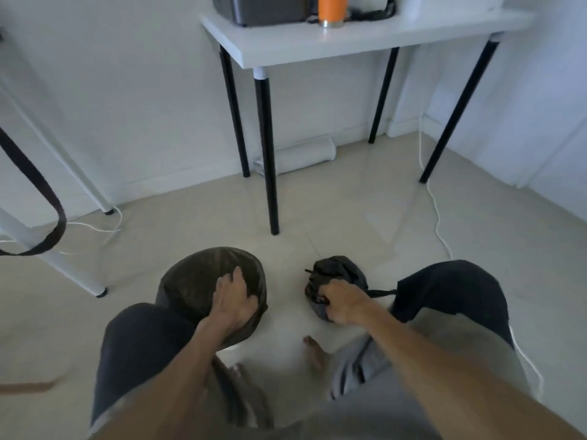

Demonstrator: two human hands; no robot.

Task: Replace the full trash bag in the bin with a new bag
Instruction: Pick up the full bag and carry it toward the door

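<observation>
A small round bin (190, 281) lined with a dark bag stands on the floor between my knees, left of centre. My left hand (233, 296) lies over its near right rim, fingers spread and pressing on the bag there. To the right, a tied-up dark full trash bag (341, 271) sits on the floor. My right hand (341, 301) is closed around its knotted top and near side. Both forearms reach down from the bottom of the view.
A white table (365, 39) on black legs stands ahead, one leg (266, 154) just beyond the bin. White cables (436, 211) run along the floor at right and left. A white leg (63, 268) and a hanging dark strap (47, 198) are at left. My bare feet are below.
</observation>
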